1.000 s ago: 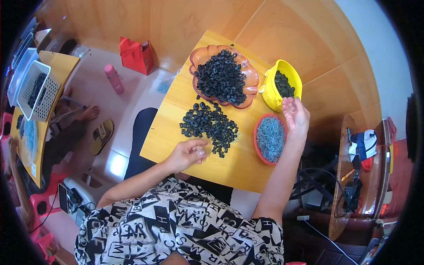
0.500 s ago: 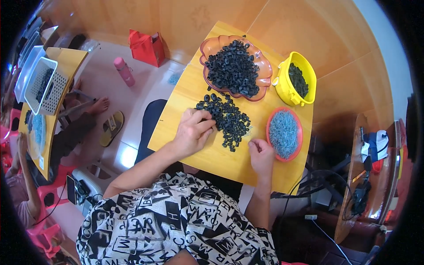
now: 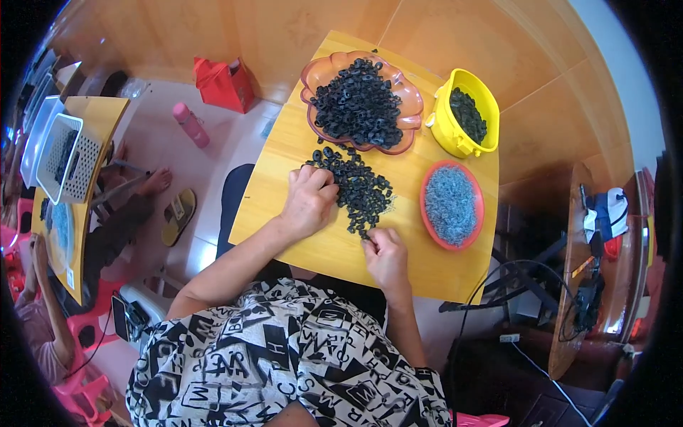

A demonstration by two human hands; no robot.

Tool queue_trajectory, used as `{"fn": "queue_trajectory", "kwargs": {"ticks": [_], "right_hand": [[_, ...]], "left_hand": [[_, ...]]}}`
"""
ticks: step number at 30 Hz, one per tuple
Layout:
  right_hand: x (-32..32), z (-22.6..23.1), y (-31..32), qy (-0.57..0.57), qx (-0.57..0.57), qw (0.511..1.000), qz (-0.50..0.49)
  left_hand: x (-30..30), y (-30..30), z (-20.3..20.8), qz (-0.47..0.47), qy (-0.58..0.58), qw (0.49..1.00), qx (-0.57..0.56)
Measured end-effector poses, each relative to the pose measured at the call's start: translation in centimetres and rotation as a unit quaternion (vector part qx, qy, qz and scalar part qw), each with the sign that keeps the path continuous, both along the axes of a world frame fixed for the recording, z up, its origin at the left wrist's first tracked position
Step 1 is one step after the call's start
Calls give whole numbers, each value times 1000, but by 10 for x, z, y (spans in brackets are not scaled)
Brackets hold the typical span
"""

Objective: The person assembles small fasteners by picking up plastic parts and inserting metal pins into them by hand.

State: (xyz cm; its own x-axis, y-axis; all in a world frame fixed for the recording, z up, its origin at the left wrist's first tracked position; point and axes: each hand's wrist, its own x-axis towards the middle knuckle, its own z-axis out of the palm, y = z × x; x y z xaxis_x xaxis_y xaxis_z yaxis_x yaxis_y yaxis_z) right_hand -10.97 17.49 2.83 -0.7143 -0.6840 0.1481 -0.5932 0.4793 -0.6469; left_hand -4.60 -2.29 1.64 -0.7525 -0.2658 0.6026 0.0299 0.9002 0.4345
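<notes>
On the wooden table lies a loose pile of small black parts (image 3: 361, 196), some ring-like. My left hand (image 3: 310, 203) rests at the pile's left side, fingers curled and closed at its edge; what they hold, if anything, is hidden. At the pile's near end, my right hand (image 3: 388, 261) has thumb and forefinger pinched together beside the closest black parts. Whatever is in that pinch is too small to make out. Right of the pile stands a red oval dish (image 3: 425, 224) full of fine blue-grey pieces.
Behind the pile sits an amber scalloped bowl (image 3: 411, 99) heaped with black parts. A yellow bucket (image 3: 447, 128) with dark parts stands at the far right. Leftward are a pink bottle (image 3: 191, 126), a red bag (image 3: 224, 85) and another person at a second table (image 3: 107, 114).
My right hand has moved left, from beside the red dish to the near end of the pile. My left hand stays at the pile's left side. The whole view has shifted slightly.
</notes>
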Motion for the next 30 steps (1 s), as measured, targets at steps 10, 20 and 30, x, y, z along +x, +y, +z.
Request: {"fn": "queue_trajectory", "kwargs": {"ticks": [10,20,30], "right_hand": [[-16,-2,5,-42,-38,998,-22],[-50,-21,-9,173,27,982,-77],[-21,7,-15,-11,-72,991,-110]], "left_hand": [[41,27,11,-121,-26,910,395],[47,31,-12,-164,-51,728,664],[50,17,-26,-203,8,583,786]]}}
